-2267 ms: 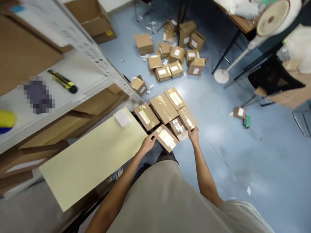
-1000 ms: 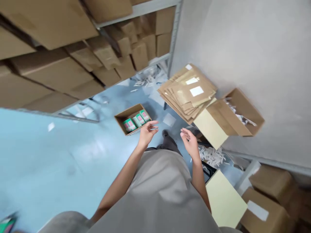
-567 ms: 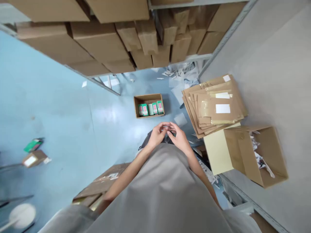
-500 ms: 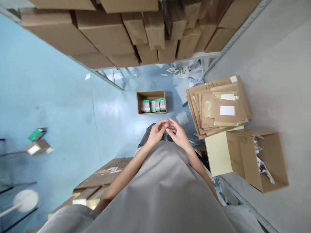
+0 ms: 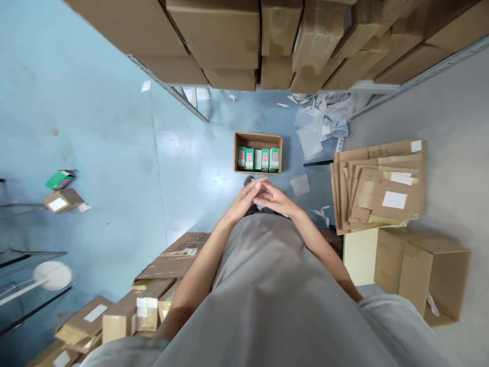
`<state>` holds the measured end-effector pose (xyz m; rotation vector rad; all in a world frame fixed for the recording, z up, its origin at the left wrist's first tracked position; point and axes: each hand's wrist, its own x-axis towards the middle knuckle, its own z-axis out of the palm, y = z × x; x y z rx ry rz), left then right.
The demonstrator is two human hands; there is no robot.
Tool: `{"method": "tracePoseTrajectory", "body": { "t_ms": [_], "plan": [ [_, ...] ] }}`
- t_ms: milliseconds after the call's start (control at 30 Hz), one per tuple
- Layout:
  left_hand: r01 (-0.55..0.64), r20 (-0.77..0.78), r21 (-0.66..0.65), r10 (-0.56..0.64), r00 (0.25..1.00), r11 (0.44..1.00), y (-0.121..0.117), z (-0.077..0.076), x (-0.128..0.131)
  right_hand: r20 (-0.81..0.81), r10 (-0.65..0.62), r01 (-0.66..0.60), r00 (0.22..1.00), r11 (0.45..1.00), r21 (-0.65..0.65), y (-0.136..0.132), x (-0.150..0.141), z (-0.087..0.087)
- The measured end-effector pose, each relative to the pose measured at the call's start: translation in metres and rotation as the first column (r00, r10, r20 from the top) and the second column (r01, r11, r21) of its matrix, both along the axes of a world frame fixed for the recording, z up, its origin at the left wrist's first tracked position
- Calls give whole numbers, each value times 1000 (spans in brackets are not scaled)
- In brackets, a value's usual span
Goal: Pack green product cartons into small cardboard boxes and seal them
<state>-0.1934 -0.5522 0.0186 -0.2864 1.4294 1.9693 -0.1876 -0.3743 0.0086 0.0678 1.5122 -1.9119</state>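
Note:
My left hand and my right hand meet in front of my grey top. Their fingers are stretched out and overlap loosely at the tips, and I see nothing held between them. Just beyond them on the floor stands an open cardboard box, which neither hand touches. Several small green-and-white cartons with pink panels stand upright in it. My fingers partly hide one another where they cross.
A shelf of cardboard boxes spans the far side. Flattened cardboard is stacked at right, above an open carton. Paper scraps litter the blue floor. More boxes and a white round stool are at left.
The view has shifted, so the floor box and the flattened cardboard appear further right. My hands stay together, with their fingers overlapping more than before.

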Motion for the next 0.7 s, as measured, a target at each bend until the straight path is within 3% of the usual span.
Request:
{"method": "tracePoseTrajectory", "body": {
  "t_ms": [167, 367, 533, 633, 700],
  "plan": [
    [-2, 88, -82, 9, 996, 997, -47, -46, -47, 180, -41, 43, 983, 999, -3, -51, -46, -43],
    [68, 322, -238, 13, 947, 969, -62, -134, -109, 461, -145, 145, 875, 989, 37, -85, -89, -128],
    [173, 522, -242, -22, 853, 955, -47, -231, -147, 585, -269, 225, 765, 963, 148, -87, -113, -221],
    [202, 557, -305, 2, 830, 931, -40, -302, -161, 625, -328, 253, 709, 945, 208, -88, -122, -285],
    [212, 510, -363, 3, 860, 908, -38, -352, -167, 624, -385, 284, 680, 923, 260, -91, -126, -331]
  ]
}}
